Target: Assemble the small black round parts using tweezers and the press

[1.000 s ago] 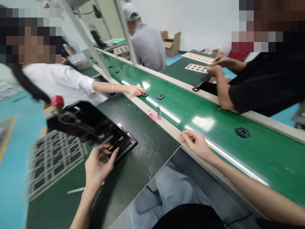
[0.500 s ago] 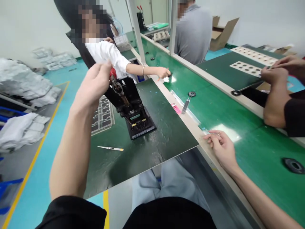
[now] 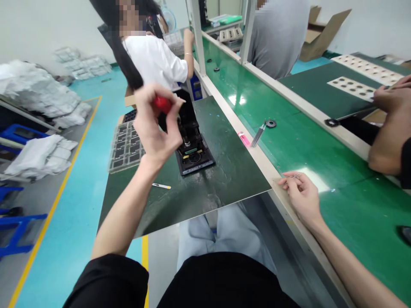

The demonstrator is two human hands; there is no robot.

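My left hand [image 3: 156, 124] is curled around the red knob [image 3: 162, 104] of a black toggle press [image 3: 192, 149] standing on the dark green table. The hand and wrist hide part of the press's lever. Its base, with a round fixture, faces me. My right hand [image 3: 303, 194] rests at the pale rail beside the green conveyor. Its fingers are pinched on a thin metal tool [image 3: 296, 176], mostly hidden, whose kind I cannot make out. A slim pointed tool with a yellow end [image 3: 161, 186] lies on the table near my left forearm.
Clear trays with dark parts [image 3: 123, 147] lie left of the press. A bundle of grey rods [image 3: 257, 136], a pink item [image 3: 244, 139] and a black ring [image 3: 271, 123] are along the conveyor [image 3: 295, 132]. Co-workers sit ahead and at right. Blue stools [image 3: 22, 231] stand left.
My left hand has moved right and now curls around the red knob in front of the press. My right hand stays pinched. The co-worker's arm has drawn back from the conveyor.
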